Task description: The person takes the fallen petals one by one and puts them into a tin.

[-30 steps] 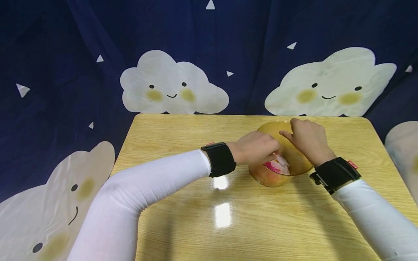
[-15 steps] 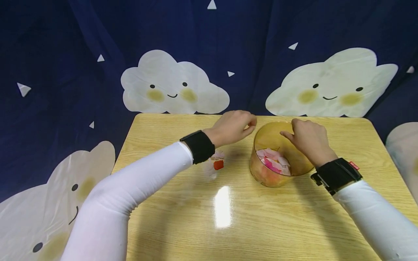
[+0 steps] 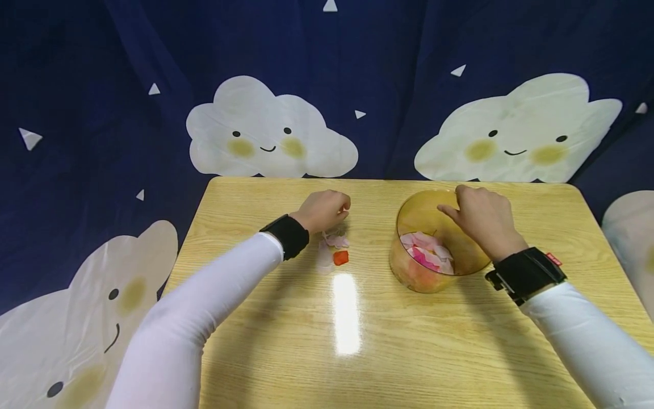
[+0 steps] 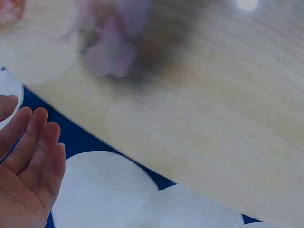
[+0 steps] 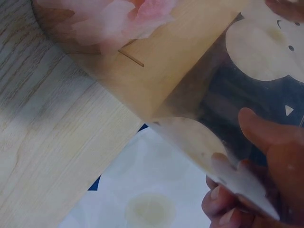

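Note:
On the table's right half, my right hand point(image 3: 482, 215) grips the far right rim of an amber see-through bowl point(image 3: 467, 253). In the right wrist view its fingers point(image 5: 225, 204) curl outside the wall, with the thumb on the inner side. Pink and white flower petals point(image 3: 428, 253) lie at the bowl's bottom, with a thin brown stick point(image 5: 131, 58) among them. My left hand point(image 3: 323, 210) hovers just beyond a few loose pale pink petals point(image 3: 337, 241) and a red-orange petal point(image 3: 340, 258). Its fingers are loosely bent and hold nothing in the left wrist view.
The wooden table point(image 3: 286, 341) ends at a dark blue curtain point(image 3: 388, 57) printed with white clouds. A bright light reflection point(image 3: 347, 318) falls on the tabletop between the hands. Black bands point(image 3: 288, 236) circle both wrists.
My left hand has left the bowl and moved left to the loose petals, which have come into view. The right hand and the bowl have stayed put.

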Available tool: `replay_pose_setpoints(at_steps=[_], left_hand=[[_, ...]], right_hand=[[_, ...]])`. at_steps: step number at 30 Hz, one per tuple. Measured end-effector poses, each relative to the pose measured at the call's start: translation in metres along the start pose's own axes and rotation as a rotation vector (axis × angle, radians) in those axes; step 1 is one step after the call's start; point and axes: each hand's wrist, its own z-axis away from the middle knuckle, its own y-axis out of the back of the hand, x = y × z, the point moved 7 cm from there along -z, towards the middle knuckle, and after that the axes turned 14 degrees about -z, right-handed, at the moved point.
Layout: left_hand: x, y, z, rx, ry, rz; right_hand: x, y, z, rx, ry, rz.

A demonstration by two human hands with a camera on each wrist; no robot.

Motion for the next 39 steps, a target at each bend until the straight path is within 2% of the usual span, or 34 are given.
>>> replay_pose_setpoints(at_steps=[6, 11, 17, 21, 30, 35, 39], left_hand=[[-0.005, -0.029, 0.002, -0.087, 0.004, -0.023], [-0.005, -0.047, 0.0, -0.112, 0.038, -0.064], [-0.001, -0.062, 0.001, -0.132, 0.06, -0.117], [0.001, -0.065, 0.003, -0.12, 0.063, -0.131], [0.0, -0.067, 0.001, -0.11, 0.059, -0.087], [-0.004, -0.057, -0.001, -0.082, 0.061, -0.055], [-0.004, -0.043, -0.002, -0.058, 0.053, -0.028]], right_hand=[[0.0, 0.0, 0.0, -0.009, -0.009, 0.0], [0.0, -0.001, 0.0, -0.017, -0.006, -0.012], [0.0, -0.002, 0.0, -0.019, -0.013, -0.009], [0.0, -0.002, 0.0, -0.021, -0.012, -0.01], [0.001, -0.001, 0.0, -0.02, -0.013, -0.006], [0.0, 0.0, -0.001, -0.021, -0.014, -0.007], [-0.001, 0.0, 0.0, -0.021, -0.009, -0.004]])
